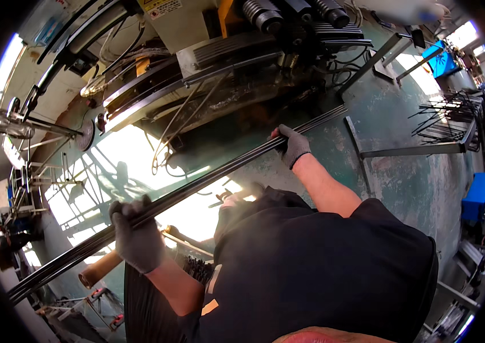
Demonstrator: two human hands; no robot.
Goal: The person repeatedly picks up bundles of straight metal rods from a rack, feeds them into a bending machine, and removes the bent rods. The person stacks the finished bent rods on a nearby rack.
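Observation:
A bundle of long thin dark metal rods (214, 176) runs slantwise across my front, from the lower left up to the right. My left hand (138, 234), in a grey glove, wraps round the bundle at the left, its fingers over the top. Farther along to the right, my gloved right hand (292, 146) grips the same rods close to their right end. The bundle hangs in the air between my body and the machine. How many rods it has I cannot tell. Below my left forearm lies a large stack of similar dark rods (148, 306).
Ahead stands a large machine (208, 51) with cables and coil springs. A brown tube (100, 268) lies below the bundle at left. To the right are a metal frame (414, 151), a rack of dark rods (447, 117) and a blue box (476, 196). A round-based stand (85, 135) is far left.

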